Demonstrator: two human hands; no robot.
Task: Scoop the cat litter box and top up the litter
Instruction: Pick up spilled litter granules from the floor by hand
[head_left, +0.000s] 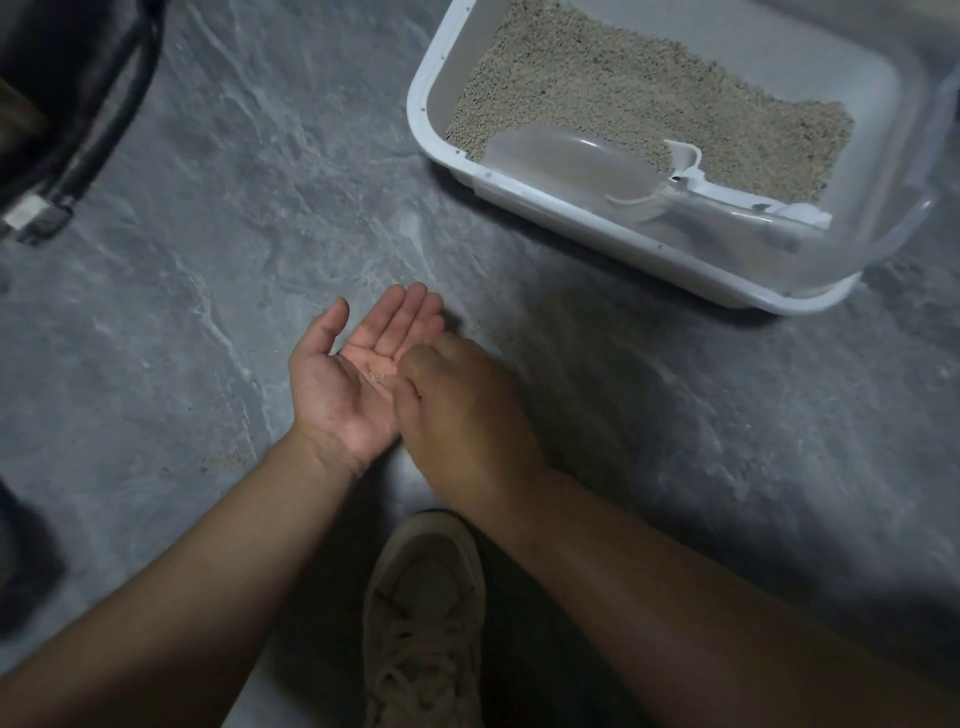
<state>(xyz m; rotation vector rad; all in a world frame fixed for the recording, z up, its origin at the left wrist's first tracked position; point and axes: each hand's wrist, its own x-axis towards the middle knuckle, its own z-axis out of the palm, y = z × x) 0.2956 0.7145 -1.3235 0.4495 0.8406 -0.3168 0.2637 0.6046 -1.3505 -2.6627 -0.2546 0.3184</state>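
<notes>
Cupped palm-up, the left hand (347, 379) lies flat and relaxed over the floor (218, 218), a few pale litter grains (375, 378) sitting in its hollow. Beside it, at its three o'clock, the right hand (457, 410) hangs knuckles-up with fingers bunched above that palm; whether they pinch grains I cannot tell. At one o'clock from the hands sits the litter box (524, 179), smooth white plastic with rounded corners, its gritty beige litter (639, 104) banked toward the far side. A translucent scoop (571, 166) rests inside near the front wall. Risk, as I judge it: tilting the palm could spill grains back onto the grey, marbled stone, where they scatter and hide among specks already strewn there.
</notes>
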